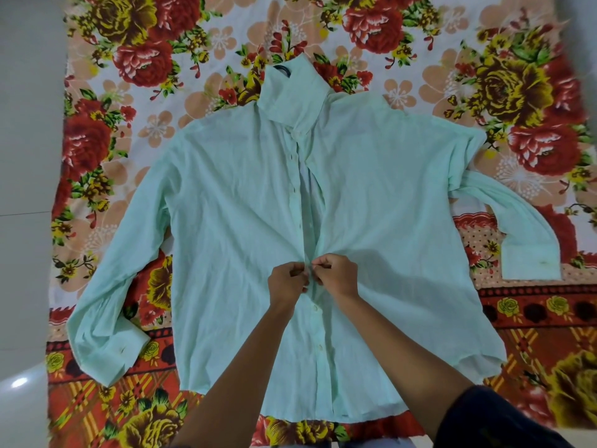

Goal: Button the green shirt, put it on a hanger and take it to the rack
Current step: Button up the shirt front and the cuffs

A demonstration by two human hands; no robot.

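We find a floral sheet spread over a pale floor. The green shirt lies flat on it, front up, collar away from us, both sleeves out to the sides. The placket is closed below our hands and gapes above them. Our left hand and right hand meet at mid-placket, fingers curled, each pinching a front edge of the shirt. A fastened button sits just below them.
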